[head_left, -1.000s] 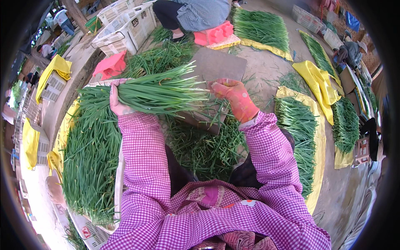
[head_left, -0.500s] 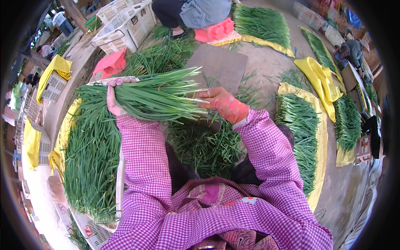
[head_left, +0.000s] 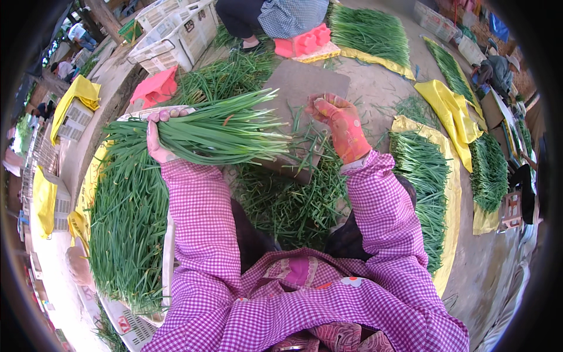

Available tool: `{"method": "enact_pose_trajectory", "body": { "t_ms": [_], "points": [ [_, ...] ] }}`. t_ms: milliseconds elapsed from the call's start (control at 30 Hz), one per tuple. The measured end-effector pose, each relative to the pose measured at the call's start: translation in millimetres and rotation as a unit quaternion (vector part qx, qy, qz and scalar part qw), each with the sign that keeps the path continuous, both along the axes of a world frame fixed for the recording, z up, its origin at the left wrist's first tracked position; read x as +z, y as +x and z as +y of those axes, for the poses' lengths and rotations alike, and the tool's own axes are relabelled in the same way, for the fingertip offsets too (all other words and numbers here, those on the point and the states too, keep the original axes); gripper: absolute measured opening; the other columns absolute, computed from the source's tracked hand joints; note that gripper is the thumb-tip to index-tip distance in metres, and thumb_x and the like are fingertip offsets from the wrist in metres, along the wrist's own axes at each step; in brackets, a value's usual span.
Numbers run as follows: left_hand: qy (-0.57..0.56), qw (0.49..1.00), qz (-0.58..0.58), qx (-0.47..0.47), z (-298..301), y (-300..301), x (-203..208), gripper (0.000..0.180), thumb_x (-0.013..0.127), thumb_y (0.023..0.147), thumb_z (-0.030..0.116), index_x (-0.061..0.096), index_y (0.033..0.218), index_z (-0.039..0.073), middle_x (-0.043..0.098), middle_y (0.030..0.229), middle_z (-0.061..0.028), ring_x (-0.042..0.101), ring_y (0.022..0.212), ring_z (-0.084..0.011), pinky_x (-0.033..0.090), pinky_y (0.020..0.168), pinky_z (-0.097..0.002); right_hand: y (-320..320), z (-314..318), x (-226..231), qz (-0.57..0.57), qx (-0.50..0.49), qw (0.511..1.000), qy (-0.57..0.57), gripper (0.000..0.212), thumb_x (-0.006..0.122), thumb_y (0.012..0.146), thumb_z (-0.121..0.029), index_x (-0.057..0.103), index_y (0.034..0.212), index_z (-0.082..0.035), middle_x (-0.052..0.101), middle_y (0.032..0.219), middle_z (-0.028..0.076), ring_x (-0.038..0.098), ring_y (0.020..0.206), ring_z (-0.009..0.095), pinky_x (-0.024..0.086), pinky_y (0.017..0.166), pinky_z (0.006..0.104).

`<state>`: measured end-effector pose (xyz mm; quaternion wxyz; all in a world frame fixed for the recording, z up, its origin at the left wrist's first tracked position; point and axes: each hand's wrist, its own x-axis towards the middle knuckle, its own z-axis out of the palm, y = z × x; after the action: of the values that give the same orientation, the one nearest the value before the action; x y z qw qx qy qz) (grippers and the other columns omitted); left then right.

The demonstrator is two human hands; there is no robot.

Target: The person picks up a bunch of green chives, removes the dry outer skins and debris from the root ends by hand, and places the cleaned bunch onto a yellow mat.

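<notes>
My left hand (head_left: pixel 155 138), bare, grips a thick bunch of long green leaves (head_left: pixel 223 132) near its root end and holds it level, tips pointing right. My right hand (head_left: pixel 340 123), in an orange-pink glove, hovers over a brown board (head_left: pixel 305 82) just right of the bunch's tips, apart from them. Its fingertips pinch what looks like a small pale leaf scrap. Loose green trimmings (head_left: pixel 293 199) lie in a pile under both hands, in front of my lap.
A large heap of the same greens (head_left: pixel 126 217) lies on my left, and another row (head_left: pixel 425 182) on a yellow sheet (head_left: pixel 454 223) on my right. White crates (head_left: pixel 176 29), a pink stool (head_left: pixel 305 42) and a crouching person (head_left: pixel 281 14) are beyond.
My right hand has left the bunch's tips and moved up and right over the board. The left hand has lifted the bunch slightly and kept its grip.
</notes>
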<state>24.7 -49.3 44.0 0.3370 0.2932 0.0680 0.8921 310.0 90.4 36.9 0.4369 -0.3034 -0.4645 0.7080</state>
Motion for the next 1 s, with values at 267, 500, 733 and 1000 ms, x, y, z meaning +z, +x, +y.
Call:
{"method": "enact_pose_trajectory", "body": {
  "t_ms": [267,500,733,1000],
  "points": [
    [-0.011,0.998,0.067,0.013,3,0,-3,0.015,0.047,0.09,0.022,0.055,0.089,0.01,0.055,0.085,-0.0035,0.051,0.084,-0.0224,0.044,0.081,-0.0418,-20,-35,-8,-0.306,0.113,0.918,0.225,0.024,0.058,0.083,-0.021,0.066,0.099,-0.005,0.066,0.09,0.008,0.062,0.079,0.02,0.047,0.072,0.0304],
    [-0.039,0.996,0.079,0.008,5,13,-1,0.014,0.049,0.088,0.023,0.052,0.089,0.009,0.051,0.081,-0.0049,0.051,0.085,-0.0233,0.045,0.081,-0.0426,-32,-48,-16,-0.362,0.197,0.797,0.441,0.032,0.059,0.08,-0.033,0.065,0.105,-0.014,0.064,0.096,0.012,0.061,0.088,0.029,0.048,0.077,0.0373],
    [-0.026,0.995,0.095,-0.009,6,11,-2,0.015,0.049,0.088,0.022,0.052,0.091,0.007,0.051,0.082,-0.0069,0.051,0.086,-0.0246,0.045,0.082,-0.0435,-40,-66,-23,-0.345,0.185,0.801,0.452,0.037,0.063,0.078,-0.033,0.064,0.107,-0.011,0.063,0.096,0.012,0.06,0.089,0.03,0.047,0.078,0.0372],
    [-0.015,0.993,0.115,-0.007,6,15,-3,0.015,0.048,0.089,0.021,0.052,0.092,0.007,0.051,0.084,-0.0075,0.05,0.087,-0.0251,0.044,0.083,-0.0442,-49,-82,-18,-0.339,0.138,0.824,0.432,0.026,0.062,0.076,-0.027,0.065,0.096,-0.01,0.064,0.087,0.012,0.061,0.081,0.03,0.048,0.073,0.0386]
  ]
}}
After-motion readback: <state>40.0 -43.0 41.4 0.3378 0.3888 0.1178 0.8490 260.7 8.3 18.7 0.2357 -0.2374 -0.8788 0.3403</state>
